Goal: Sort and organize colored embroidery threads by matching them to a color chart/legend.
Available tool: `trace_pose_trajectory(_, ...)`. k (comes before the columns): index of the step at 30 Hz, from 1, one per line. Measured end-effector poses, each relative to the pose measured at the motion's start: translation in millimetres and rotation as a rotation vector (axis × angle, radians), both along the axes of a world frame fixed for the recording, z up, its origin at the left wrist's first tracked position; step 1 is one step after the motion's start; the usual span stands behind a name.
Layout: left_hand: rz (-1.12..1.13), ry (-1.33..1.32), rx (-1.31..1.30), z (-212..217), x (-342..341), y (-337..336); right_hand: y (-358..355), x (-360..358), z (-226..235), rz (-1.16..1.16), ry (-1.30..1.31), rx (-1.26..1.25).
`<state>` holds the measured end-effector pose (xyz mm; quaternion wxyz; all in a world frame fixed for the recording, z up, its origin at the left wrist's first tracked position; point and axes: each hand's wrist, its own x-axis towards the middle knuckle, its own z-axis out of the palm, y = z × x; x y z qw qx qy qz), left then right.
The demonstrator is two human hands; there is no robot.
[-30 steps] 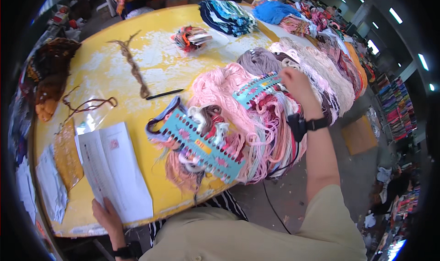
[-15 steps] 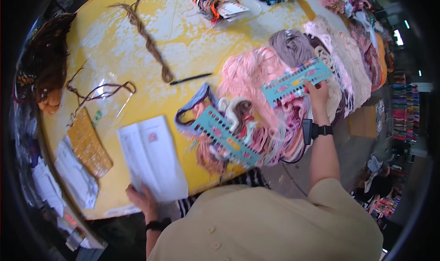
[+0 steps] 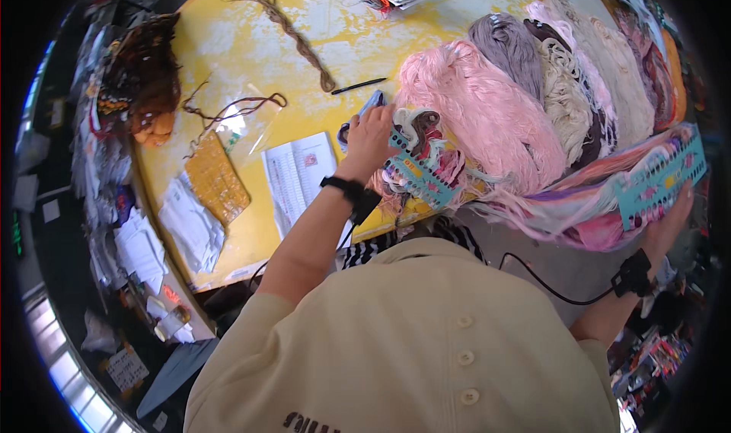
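Observation:
Out to the right, my right hand grips a turquoise punched thread card along its lower edge. Pink, white and lilac embroidery threads hang from this card and stretch leftward past the table's edge. My left hand is closed over the upper left end of a second turquoise thread card, which lies on the table strung with threads. Its fingertips are partly hidden among blue and dark threads. A large pink yarn hank lies just beyond, between the two cards.
The yellow table carries a printed sheet, a black pen, a brown twisted skein and a gold padded pouch. Grey and cream hanks line its right side. A black cable hangs near my right wrist.
My right hand has carried its card right and toward me, drawing the threads out long. My left hand has left the printed sheet and moved onto the other card.

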<state>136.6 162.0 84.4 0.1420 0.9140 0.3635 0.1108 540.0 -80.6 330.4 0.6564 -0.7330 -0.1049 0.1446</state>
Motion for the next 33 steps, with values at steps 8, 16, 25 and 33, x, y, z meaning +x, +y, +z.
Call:
trace_pose_trajectory(8,0.299,0.031,-0.873,70,8,-12,10,-16,-123,0.606,-0.129,-0.259)
trace_pose_trajectory(16,-0.276,-0.228,-0.992,261,109,-54,69,-22,-83,1.013,-0.167,-0.027)
trace_pose_trajectory(25,-0.218,-0.318,-0.499,142,152,-10,66,-75,-119,1.215,0.05,-0.299)
trace_pose_trajectory(33,1.001,0.0,-0.063,-62,-184,-71,-101,24,-78,0.681,0.346,-0.298)
